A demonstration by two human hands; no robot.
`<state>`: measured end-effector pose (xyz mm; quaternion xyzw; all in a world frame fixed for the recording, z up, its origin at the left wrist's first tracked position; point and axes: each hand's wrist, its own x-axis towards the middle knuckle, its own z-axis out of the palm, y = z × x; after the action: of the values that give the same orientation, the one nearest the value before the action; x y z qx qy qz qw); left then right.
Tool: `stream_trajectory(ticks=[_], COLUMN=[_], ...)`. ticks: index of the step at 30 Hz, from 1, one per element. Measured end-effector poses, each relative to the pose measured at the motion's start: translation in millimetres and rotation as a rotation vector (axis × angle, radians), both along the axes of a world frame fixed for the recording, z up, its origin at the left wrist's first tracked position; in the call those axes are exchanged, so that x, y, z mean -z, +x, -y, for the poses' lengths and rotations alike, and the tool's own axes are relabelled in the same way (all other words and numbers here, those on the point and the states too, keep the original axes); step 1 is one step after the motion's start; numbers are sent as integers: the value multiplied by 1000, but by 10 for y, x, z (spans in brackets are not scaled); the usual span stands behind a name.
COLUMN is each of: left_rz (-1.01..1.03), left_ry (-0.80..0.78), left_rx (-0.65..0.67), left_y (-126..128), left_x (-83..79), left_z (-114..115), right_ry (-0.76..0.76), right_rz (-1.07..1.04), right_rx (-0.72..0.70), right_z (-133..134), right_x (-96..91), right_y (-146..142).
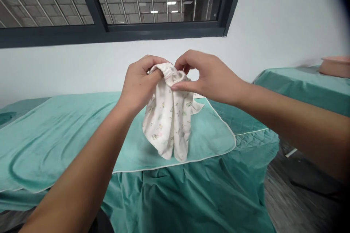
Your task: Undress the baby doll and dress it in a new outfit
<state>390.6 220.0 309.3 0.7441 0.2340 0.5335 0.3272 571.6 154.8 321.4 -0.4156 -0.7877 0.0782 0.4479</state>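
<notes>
A pair of small white baby pants [161, 123] with a scattered print hangs between my hands, its two legs dangling over the mat. My left hand [142, 80] grips the gathered waistband at its left side, the thumb tucked into the opening. On the other side my right hand [203, 74] pinches the waistband's edge between thumb and fingers. Some fingertips are hidden behind the fabric. Behind the pants, a piece of white cloth [198, 107] shows on the mat; I cannot tell whether it is a separate garment.
A light green mat [213, 134] with white piping lies on a table draped in darker green cloth [191, 196]. To the right stands another green-covered surface [295, 83] bearing a pinkish basin [335, 66]. A dark-framed window [164, 32] is set in the white wall behind.
</notes>
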Motion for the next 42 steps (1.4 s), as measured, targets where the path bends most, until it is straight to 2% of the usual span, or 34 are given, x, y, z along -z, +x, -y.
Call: stream_trajectory(ticks=[4,7,10,12,14,18,21,24,28,30,31,34,36,37,39,42], left_rz=[33,8,-214,-412,-503,-239,-126,-207,-549,-635,-612,-374,-248,-223,-241,-410], left_ry=[-56,-240,-452,-544,-602,-629,-633,-648,-611,-574,-565,-588,-629,-657,-710,-746], left_rx=[9,104,266,362,427,458,521,617,695,688,664,538,473,456,461,566], left_y=[-14,-12,-42,-70,-84,-57,-50,-74,-63,-26,-2,72,112,126,136,120], left_x=[78,184,316,399,467,568,626,647,599,580,582,637,699,732,794,872], left_z=[-137,-182,-210,-243,-285,-366,-400,-400,-355,-341,-342,-378,-409,-419,-422,-398], right_ry=[-169,-297,-331,-341,-377,-421,-528,-598,-574,-615,-662,-896,-992,-990,-891,-749], right_rz=[52,-86,-383,-540,-647,-830,-829,-842,-894,-852,-796,-452,-290,-305,-503,-795], right_rx=[-75,-17,7,-19,-74,-149,-163,-157,-169,-196,-213,-319,-368,-367,-309,-191], right_z=[-135,-246,-352,-404,-437,-461,-471,-505,-573,-579,-568,-498,-455,-448,-470,-579], right_x=[149,322,453,511,561,691,802,853,806,799,814,923,1013,1051,1100,1116], right_y=[68,138,207,226,213,153,151,211,349,402,416,395,350,329,307,336])
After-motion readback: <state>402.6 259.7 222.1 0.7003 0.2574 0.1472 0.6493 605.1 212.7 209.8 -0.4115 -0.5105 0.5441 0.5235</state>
